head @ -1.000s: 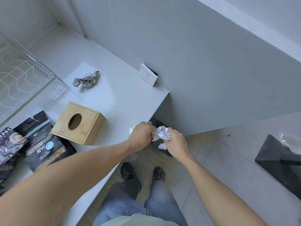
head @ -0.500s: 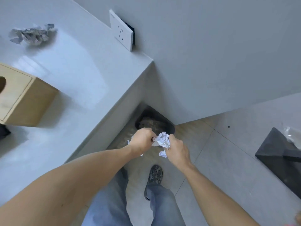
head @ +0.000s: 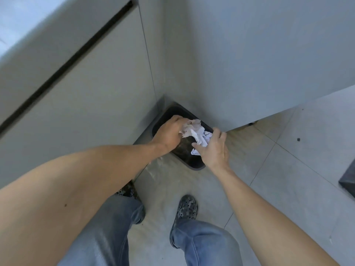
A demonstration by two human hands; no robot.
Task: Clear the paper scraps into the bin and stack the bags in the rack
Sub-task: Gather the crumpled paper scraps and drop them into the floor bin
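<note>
A black bin (head: 194, 163) stands on the floor in the corner between the cabinet front and the wall. Both my hands are right above its opening with a wad of crumpled white paper scraps (head: 196, 132) between them. My left hand (head: 169, 132) grips the wad from the left. My right hand (head: 214, 148) holds it from the right, fingers curled around the lower scraps. The bags and the rack are out of view.
The grey cabinet front (head: 86, 112) with a dark handle groove rises at the left and a grey wall (head: 249, 64) at the back. My shoes (head: 185, 208) stand on the tiled floor. A dark object's corner (head: 348, 177) shows at the right edge.
My view has dropped from the counter to the floor. Both hands have carried the paper wad down and over the bin's opening.
</note>
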